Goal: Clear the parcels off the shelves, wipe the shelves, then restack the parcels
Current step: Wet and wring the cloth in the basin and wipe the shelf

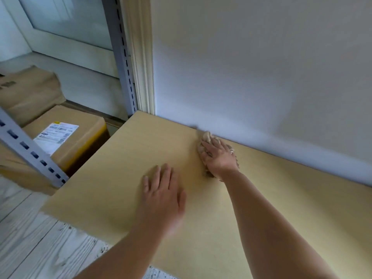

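The left hand (pixel 161 190) lay flat on the bare tan shelf (pixel 112 168), fingers straight, holding nothing. Farther in, the right hand (pixel 218 156) pressed down on a crumpled beige cloth (pixel 207 137) close to the wall (pixel 261 67); the cloth showed beyond its fingertips and beside the wrist. Beyond the shelf's left edge, cardboard parcels (pixel 80 137) sat on the floor behind a grey upright (pixel 30 154).

The right hand (pixel 218 158) presses a crumpled tan cloth (pixel 207 137) onto the pale wooden shelf (pixel 124 158) at its far edge, against the white wall (pixel 261 77). The left hand (pixel 161 192) lies flat nearer. Cardboard parcels (pixel 66 141) sit on the floor at left, beyond a grey slotted upright (pixel 30 152).
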A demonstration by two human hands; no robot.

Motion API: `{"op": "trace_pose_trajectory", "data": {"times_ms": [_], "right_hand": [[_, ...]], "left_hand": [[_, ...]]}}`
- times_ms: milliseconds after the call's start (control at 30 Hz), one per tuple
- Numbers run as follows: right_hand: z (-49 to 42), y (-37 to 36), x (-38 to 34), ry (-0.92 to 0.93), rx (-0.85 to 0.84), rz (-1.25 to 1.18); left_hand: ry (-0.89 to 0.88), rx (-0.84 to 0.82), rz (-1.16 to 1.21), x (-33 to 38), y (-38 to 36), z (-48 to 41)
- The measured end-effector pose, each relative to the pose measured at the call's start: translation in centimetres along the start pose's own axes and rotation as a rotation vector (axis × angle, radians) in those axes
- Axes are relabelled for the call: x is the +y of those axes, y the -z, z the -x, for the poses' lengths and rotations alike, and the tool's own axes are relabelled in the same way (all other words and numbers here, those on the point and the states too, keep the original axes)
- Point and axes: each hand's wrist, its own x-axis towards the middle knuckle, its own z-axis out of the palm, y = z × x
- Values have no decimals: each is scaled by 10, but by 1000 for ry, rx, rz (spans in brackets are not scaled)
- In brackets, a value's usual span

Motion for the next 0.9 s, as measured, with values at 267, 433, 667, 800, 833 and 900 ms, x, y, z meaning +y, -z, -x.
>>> {"op": "trace_pose_trajectory", "data": {"times_ms": [267, 433, 667, 800, 833, 900], "right_hand": [[29, -1, -15, 201, -109, -315], [85, -8, -18, 287, -100, -282], [139, -31, -55, 365, -54, -313], [177, -56, -86, 484, -80, -382], [185, -63, -91, 526, -67, -385], [199, -76, -99, 583, -70, -356]], "left_hand": [[54, 51, 67, -4, 7, -3], [6, 127, 217, -14, 16, -9], [80, 60, 92, -88, 35, -20], [88, 30, 12, -108, 28, -15], [84, 29, 11, -109, 26, -15], [75, 37, 25, -110, 24, -14]]}}
